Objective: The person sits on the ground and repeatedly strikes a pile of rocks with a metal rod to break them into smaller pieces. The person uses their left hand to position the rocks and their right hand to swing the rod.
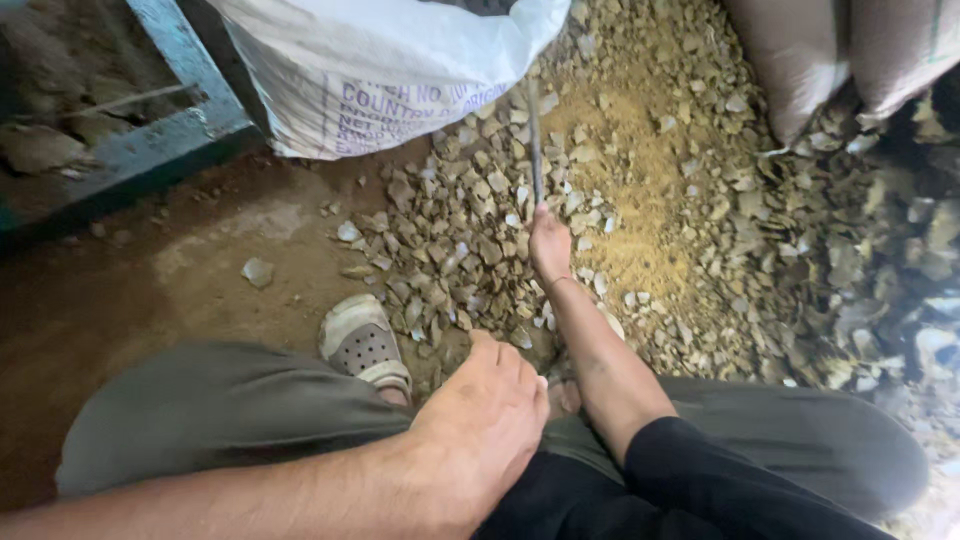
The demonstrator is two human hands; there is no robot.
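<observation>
A thin dark rod (535,140) is gripped at its near end by the right hand (549,243), fingers closed round it — its far end reaching across the stone chips (470,240). The left hand (480,420) is rested on the knee, fingers curled, nothing held.

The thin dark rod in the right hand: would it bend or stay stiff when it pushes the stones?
The rod looks straight and metal-like, so probably stiff. It is slim, so likely light. The stones lie loose, so they should scatter easily when the right hand pushes.
</observation>
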